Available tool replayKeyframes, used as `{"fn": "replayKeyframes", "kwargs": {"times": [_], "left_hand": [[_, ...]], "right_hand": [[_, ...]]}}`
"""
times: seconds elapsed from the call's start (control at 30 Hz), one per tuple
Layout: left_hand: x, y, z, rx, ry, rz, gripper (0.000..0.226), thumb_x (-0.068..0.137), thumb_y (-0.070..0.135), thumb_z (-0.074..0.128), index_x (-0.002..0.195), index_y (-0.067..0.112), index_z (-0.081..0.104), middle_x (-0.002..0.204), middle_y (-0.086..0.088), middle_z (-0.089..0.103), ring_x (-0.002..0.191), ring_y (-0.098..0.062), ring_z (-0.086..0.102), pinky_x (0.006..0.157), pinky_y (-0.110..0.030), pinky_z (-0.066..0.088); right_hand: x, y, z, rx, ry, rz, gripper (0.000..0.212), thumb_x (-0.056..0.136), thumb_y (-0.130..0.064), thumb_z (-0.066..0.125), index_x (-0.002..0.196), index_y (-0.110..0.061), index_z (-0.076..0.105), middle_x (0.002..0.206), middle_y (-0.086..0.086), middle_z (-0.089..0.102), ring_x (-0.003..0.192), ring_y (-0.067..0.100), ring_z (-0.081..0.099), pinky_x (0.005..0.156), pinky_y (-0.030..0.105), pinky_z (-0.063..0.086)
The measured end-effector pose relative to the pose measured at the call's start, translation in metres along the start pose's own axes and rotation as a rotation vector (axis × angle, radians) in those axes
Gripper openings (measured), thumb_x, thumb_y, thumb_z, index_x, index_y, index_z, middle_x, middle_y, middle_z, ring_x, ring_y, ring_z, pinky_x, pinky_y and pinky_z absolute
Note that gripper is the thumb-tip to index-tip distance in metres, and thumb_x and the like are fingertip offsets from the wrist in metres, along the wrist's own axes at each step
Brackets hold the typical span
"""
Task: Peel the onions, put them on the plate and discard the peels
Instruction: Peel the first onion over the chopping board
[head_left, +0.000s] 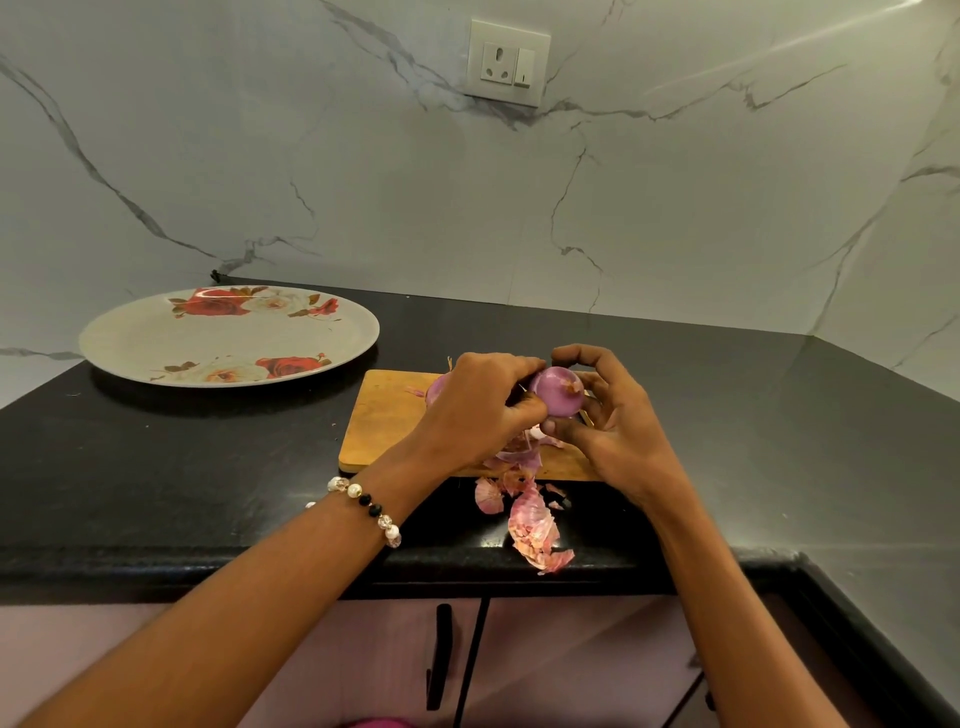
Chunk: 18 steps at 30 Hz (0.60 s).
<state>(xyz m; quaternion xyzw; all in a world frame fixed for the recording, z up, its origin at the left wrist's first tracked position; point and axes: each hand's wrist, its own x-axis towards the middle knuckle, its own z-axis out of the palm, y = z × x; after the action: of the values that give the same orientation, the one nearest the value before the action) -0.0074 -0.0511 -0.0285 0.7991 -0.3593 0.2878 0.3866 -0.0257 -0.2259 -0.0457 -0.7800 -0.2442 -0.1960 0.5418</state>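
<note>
A purple onion (557, 391) is held above the wooden cutting board (384, 415), between both hands. My left hand (480, 408) grips its left side with curled fingers. My right hand (608, 415) curls round its right side, thumb under it. A small scrap of dry skin clings to the onion's top right. Another onion (435, 387) lies on the board, mostly hidden behind my left hand. Loose pink peels (530, 514) lie on the board's front edge and on the black counter below it. The flowered plate (228, 335) sits at the back left with nothing on it.
The black counter (182, 467) runs along a marble wall with a socket (509, 62) above. The counter's front edge is close to the peels; one peel hangs over it. Cabinet doors with dark handles (439, 654) are below.
</note>
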Motion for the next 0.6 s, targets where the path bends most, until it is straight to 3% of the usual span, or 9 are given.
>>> {"fn": "replayKeyframes", "kwargs": {"times": [0.07,0.2,0.3,0.43,0.53,0.6], "left_hand": [[0.001,-0.002,0.002,0.019,0.000,0.006,0.032,0.086,0.009,0.064,0.118,0.005,0.065,0.102,-0.010,0.072,0.088,-0.017,0.066,0.079,-0.023,0.054],[0.001,-0.002,0.001,-0.002,0.049,-0.041,0.030,0.089,0.006,0.061,0.118,0.005,0.065,0.108,-0.009,0.070,0.092,-0.012,0.061,0.079,-0.005,0.042],[0.002,0.000,-0.002,-0.072,0.063,-0.070,0.032,0.088,0.004,0.060,0.120,0.009,0.064,0.109,-0.005,0.069,0.092,-0.007,0.059,0.080,-0.009,0.047],[0.002,0.000,-0.003,-0.206,0.049,-0.155,0.034,0.088,0.005,0.061,0.122,0.013,0.062,0.110,-0.001,0.068,0.095,-0.010,0.064,0.082,-0.017,0.054],[0.003,0.000,-0.004,-0.291,0.030,-0.203,0.034,0.088,0.003,0.060,0.120,0.015,0.063,0.108,0.001,0.068,0.096,-0.011,0.066,0.082,-0.021,0.055],[0.003,-0.001,-0.004,-0.326,0.029,-0.211,0.033,0.087,0.000,0.058,0.116,0.015,0.064,0.105,0.003,0.069,0.094,-0.007,0.066,0.079,-0.018,0.055]], "right_hand": [[0.000,0.000,0.000,-0.009,0.009,0.003,0.060,0.075,0.008,0.079,0.123,-0.017,0.053,0.127,0.009,0.057,0.117,0.026,0.060,0.097,0.039,0.055],[-0.001,-0.005,0.000,0.085,0.020,0.034,0.059,0.076,0.007,0.077,0.123,-0.019,0.053,0.128,0.008,0.057,0.118,0.025,0.060,0.095,0.035,0.056],[-0.002,-0.012,0.000,0.269,0.070,0.090,0.060,0.070,-0.001,0.076,0.123,-0.021,0.055,0.126,0.005,0.060,0.114,0.018,0.063,0.085,0.025,0.056],[-0.001,-0.015,-0.003,0.383,0.134,0.133,0.060,0.077,0.011,0.069,0.126,-0.022,0.055,0.123,0.002,0.062,0.114,0.018,0.063,0.083,0.025,0.056],[0.000,-0.012,-0.004,0.487,0.128,0.171,0.066,0.068,-0.012,0.085,0.127,-0.021,0.056,0.125,0.007,0.063,0.122,0.028,0.060,0.093,0.033,0.057],[0.001,-0.012,-0.005,0.557,0.110,0.200,0.089,0.049,-0.033,0.098,0.127,-0.019,0.057,0.125,0.009,0.066,0.119,0.027,0.063,0.095,0.035,0.056]]}}
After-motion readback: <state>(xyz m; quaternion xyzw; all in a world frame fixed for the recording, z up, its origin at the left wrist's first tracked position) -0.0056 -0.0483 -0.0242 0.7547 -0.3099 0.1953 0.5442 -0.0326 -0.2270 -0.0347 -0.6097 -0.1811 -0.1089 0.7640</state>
